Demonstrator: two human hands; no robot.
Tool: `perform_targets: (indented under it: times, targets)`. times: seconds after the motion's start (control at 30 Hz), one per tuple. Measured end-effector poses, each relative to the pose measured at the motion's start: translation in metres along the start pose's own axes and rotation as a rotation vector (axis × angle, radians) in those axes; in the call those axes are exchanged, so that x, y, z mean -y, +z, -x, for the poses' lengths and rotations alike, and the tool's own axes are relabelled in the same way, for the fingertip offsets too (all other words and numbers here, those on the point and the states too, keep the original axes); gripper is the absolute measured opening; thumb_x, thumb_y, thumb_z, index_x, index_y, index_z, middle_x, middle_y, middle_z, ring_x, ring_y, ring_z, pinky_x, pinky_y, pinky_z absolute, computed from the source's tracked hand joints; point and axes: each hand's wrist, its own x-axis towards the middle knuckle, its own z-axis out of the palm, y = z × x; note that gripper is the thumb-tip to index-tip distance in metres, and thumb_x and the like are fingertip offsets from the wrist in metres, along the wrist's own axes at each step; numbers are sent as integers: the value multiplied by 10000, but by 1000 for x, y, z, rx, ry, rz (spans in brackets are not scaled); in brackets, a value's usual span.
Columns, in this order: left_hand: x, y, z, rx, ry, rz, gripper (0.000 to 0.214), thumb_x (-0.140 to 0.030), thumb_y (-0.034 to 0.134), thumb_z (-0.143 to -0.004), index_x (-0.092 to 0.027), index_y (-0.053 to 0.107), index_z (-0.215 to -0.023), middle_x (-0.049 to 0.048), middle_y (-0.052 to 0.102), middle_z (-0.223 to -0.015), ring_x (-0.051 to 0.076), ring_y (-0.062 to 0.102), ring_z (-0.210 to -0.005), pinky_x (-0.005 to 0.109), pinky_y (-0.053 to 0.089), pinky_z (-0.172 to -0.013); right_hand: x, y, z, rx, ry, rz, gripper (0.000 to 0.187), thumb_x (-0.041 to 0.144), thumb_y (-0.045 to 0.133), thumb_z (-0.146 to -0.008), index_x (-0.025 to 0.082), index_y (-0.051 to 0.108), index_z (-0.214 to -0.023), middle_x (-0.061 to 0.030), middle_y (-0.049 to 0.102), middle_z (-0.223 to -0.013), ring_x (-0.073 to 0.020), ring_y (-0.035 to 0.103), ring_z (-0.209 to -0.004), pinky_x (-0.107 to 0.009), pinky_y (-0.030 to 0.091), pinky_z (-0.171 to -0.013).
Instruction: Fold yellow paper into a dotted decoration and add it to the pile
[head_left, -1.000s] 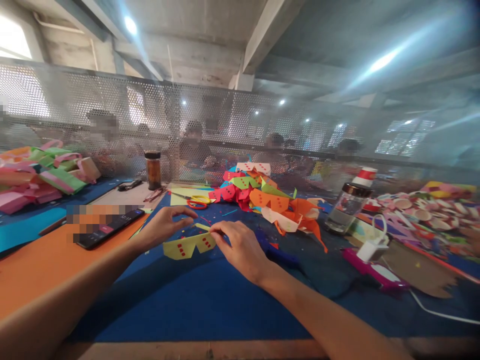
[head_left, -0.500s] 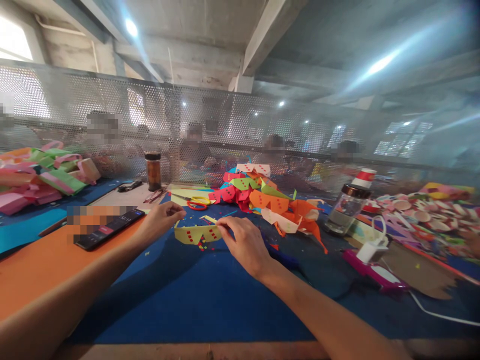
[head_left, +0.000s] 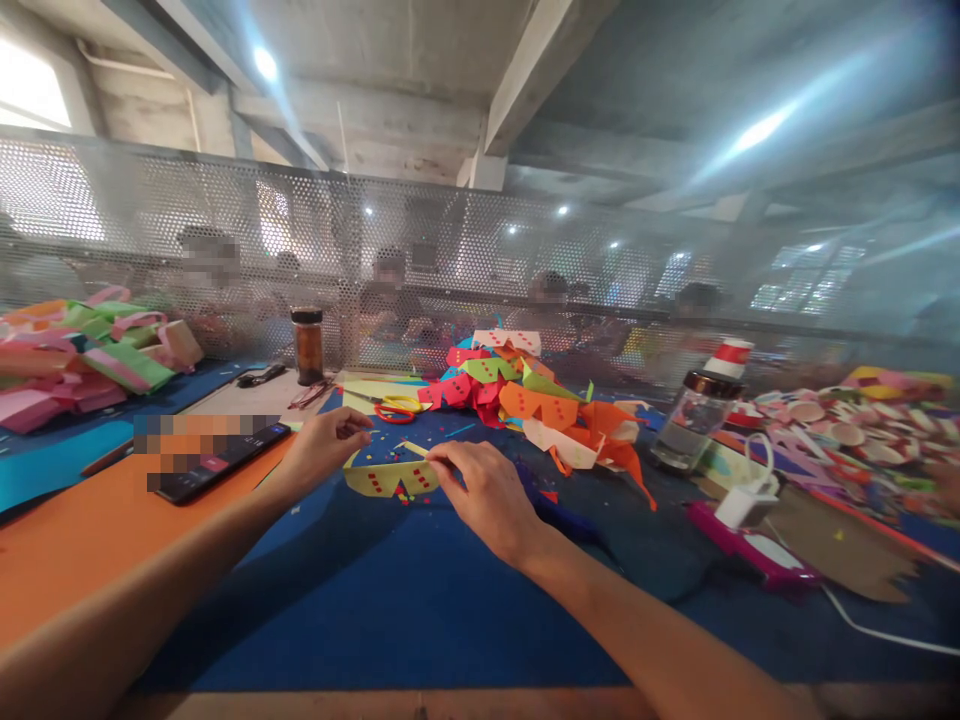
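A yellow paper band with small red squares (head_left: 390, 478) is held just above the blue table cover (head_left: 405, 600). My right hand (head_left: 480, 492) pinches its right end, fingers closed on the paper. My left hand (head_left: 322, 445) is at the band's left end with curled fingers; whether they grip the paper or only touch it is unclear. Behind the band lies a heap of similar orange, red, green and white paper pieces (head_left: 540, 400).
Red-and-yellow scissors (head_left: 396, 405) lie beyond my hands. A phone (head_left: 217, 462) rests on an orange sheet at left. A dark jar (head_left: 307, 343), a clear bottle (head_left: 694, 418), a pink device with white charger (head_left: 742, 535), folded paper stacks (head_left: 90, 350) and a mesh screen (head_left: 480, 270) surround the area.
The yellow band was lifted away from me and then lowered a little; both hands moved with it. My left hand's fingers have curled closer to the band's left end.
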Motion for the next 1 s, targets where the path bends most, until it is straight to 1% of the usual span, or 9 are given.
perform_targets:
  times: [0.13, 0.27, 0.4, 0.53, 0.63, 0.83, 1.0]
  targets:
    - [-1, -1, -1, 18, -74, 71, 251, -331, 654, -703, -177, 683, -900, 66, 740, -800, 215, 686, -780, 321, 499, -713, -1, 1, 0, -21, 15, -10, 148, 173, 524, -939, 235, 657, -955, -7, 754, -882, -184, 691, -795, -337, 461, -758]
    - [-4, -1, 0, 40, -152, 131, 325, -336, 692, -681, -149, 707, -946, 80, 749, -832, 222, 686, -779, 315, 499, -671, -1, 0, 0, -26, 20, -2, 143, 173, 524, -938, 238, 651, -930, -4, 755, -887, -187, 692, -801, -341, 461, -761]
    - [-10, -1, 3, 50, -212, 169, 317, -333, 742, -658, -147, 736, -914, 76, 756, -855, 218, 668, -778, 299, 477, -645, -1, -1, -1, -23, 11, -2, 133, 168, 532, -936, 229, 651, -934, -4, 753, -886, -183, 690, -802, -333, 454, -762]
    - [-14, -3, 5, 82, -286, 255, 337, -375, 732, -702, -156, 738, -958, 79, 763, -901, 202, 671, -754, 297, 491, -645, -1, 0, -1, -22, 24, -2, 132, 164, 534, -933, 226, 650, -942, -6, 753, -886, -183, 690, -800, -332, 446, -752]
    - [-13, -5, 5, 108, -341, 332, 338, -373, 739, -710, -170, 735, -980, 75, 764, -920, 190, 679, -757, 287, 503, -649, -1, 1, -1, -16, 36, -8, 132, 168, 534, -933, 230, 650, -949, -1, 752, -887, -181, 689, -796, -332, 445, -749]
    - [-8, -5, 2, 139, -420, 473, 307, -329, 781, -691, -192, 720, -959, 40, 754, -869, 142, 657, -696, 260, 507, -641, -1, 0, 0, -13, 40, -10, 133, 168, 534, -929, 236, 647, -945, 2, 754, -889, -186, 689, -796, -335, 450, -747]
    - [-3, -4, 0, 145, -454, 537, 284, -296, 802, -681, -197, 709, -930, 19, 744, -825, 127, 645, -666, 254, 510, -633, 1, -1, -1, -5, 42, -13, 126, 165, 539, -931, 231, 646, -942, 3, 752, -884, -186, 690, -797, -335, 447, -750]
